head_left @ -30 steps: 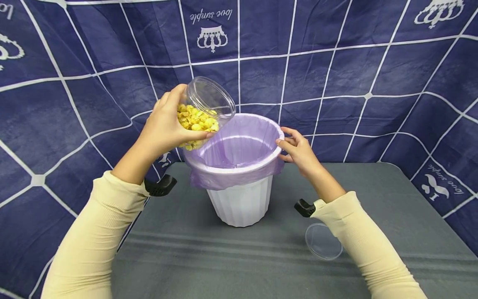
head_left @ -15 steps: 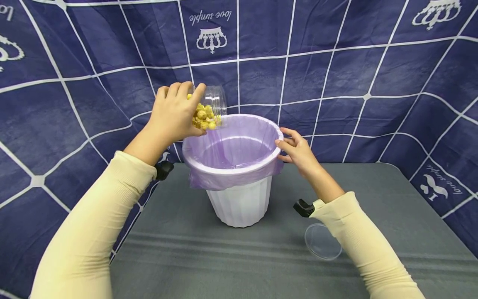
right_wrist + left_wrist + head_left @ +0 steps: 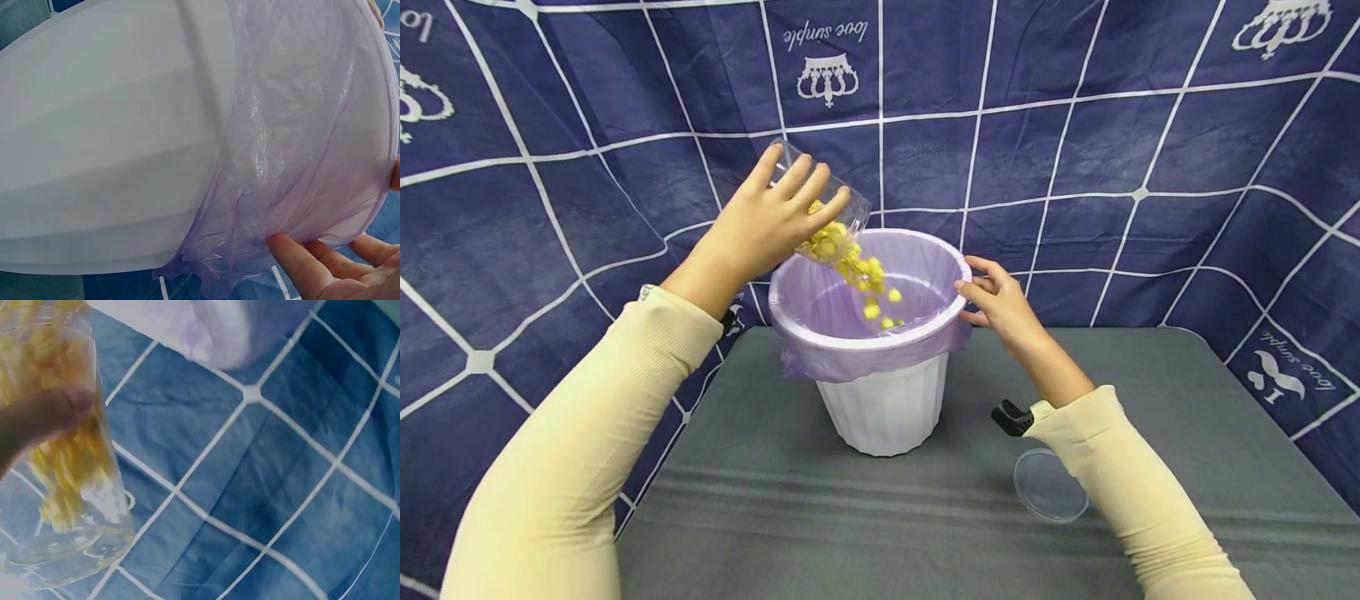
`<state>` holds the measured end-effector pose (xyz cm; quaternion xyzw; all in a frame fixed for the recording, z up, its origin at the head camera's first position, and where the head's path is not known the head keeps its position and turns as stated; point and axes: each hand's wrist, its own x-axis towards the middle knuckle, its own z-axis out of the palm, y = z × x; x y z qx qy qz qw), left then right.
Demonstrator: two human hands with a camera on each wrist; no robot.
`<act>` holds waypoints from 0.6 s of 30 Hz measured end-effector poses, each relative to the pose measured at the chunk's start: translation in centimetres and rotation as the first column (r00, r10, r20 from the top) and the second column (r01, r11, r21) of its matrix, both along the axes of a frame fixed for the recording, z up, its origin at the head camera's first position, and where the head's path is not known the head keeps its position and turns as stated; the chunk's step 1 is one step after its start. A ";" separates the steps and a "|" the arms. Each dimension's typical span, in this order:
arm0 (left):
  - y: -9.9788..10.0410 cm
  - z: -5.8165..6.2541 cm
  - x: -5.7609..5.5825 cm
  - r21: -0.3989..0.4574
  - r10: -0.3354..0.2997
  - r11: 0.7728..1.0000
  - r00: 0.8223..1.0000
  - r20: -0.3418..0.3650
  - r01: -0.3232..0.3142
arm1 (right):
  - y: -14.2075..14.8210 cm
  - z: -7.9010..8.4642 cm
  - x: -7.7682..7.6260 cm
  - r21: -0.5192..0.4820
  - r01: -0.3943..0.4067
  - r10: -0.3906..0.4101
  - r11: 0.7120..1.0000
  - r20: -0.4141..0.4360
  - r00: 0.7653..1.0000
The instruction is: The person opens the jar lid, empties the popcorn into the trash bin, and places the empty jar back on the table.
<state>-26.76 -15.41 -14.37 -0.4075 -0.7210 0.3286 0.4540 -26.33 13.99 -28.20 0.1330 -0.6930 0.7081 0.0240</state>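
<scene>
My left hand (image 3: 767, 221) grips a clear plastic jar (image 3: 852, 200), tipped mouth-down over the left side of a white trash can (image 3: 883, 408). Yellow popcorn (image 3: 871, 275) spills from the jar's mouth into the can. In the left wrist view the thumb lies across the jar wall (image 3: 109, 481), with popcorn (image 3: 65, 450) sliding toward the mouth. A purple bag (image 3: 842, 362) lines the can and folds over its rim. My right hand (image 3: 1000, 308) pinches the can's right rim, fingers against the bag's outer fold (image 3: 300, 156) in the right wrist view.
A clear round lid (image 3: 1049, 485) lies on the grey tabletop (image 3: 865, 533), close to the right forearm. Blue cloth (image 3: 1045, 150) with white grid lines hangs behind the table and along both sides. Each wrist carries a black camera; the right one (image 3: 1012, 418) shows plainly.
The left hand has rolled over and tipped the jar from mouth-up to mouth-down. Popcorn that lay inside the jar now falls into the can. The right hand stays on the rim.
</scene>
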 end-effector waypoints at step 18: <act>1.6 0.2 0.1 -0.342 -0.071 0.940 0.976 -0.208 -0.004 | 0.0 -0.2 -0.2 -0.002 0.009 -0.009 1.000 0.001 1.000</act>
